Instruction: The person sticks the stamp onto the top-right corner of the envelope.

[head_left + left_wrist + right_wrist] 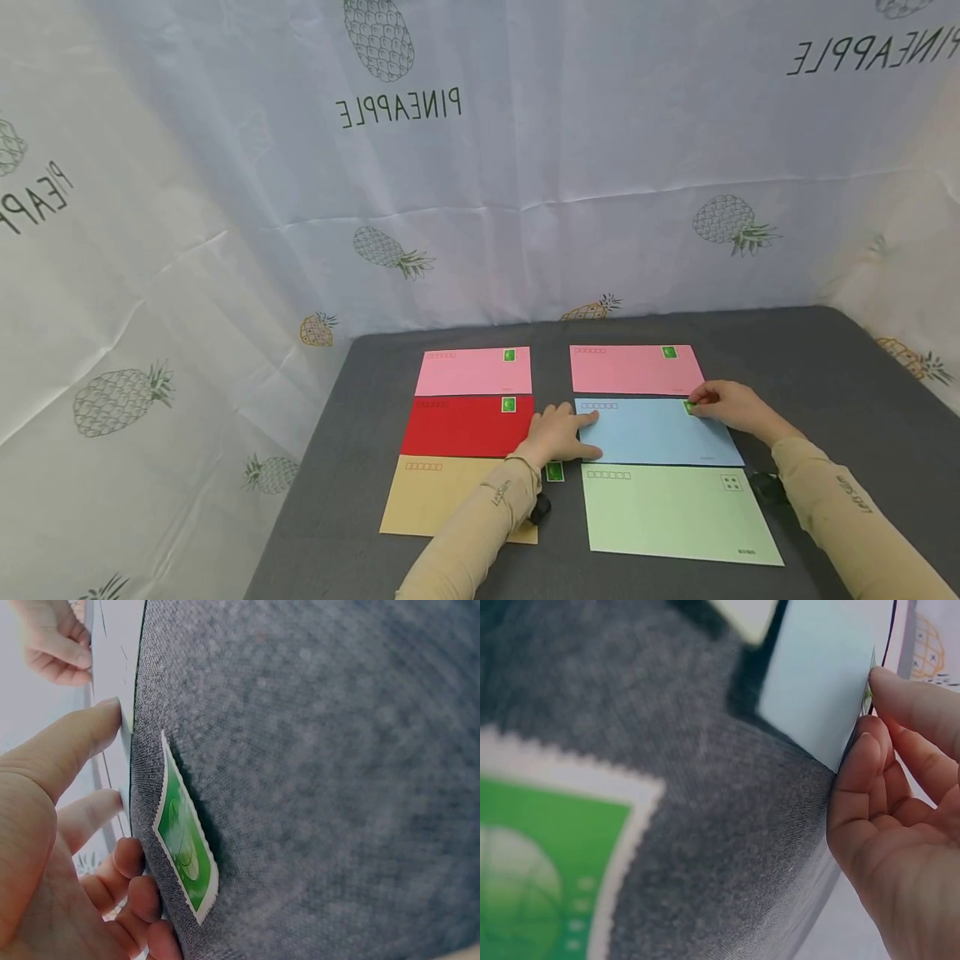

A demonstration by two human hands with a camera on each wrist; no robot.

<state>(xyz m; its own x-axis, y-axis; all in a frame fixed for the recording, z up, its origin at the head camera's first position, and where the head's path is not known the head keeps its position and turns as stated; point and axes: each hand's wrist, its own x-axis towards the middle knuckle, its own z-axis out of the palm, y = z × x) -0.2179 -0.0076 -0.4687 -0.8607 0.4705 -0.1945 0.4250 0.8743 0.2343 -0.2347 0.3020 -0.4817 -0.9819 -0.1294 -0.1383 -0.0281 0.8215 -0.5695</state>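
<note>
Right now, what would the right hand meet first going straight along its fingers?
Probably the pink envelope, just beyond the blue envelope under the right hand; height is hard to judge.

A curtained-off tabletop workspace: pineapple-printed sheets [517, 150] hang on 3 sides of the fingers [588, 418], a dark fabric-topped table [330, 508] beneath them

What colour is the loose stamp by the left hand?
The stamp is green with white edges, clearest in the left wrist view.
</note>
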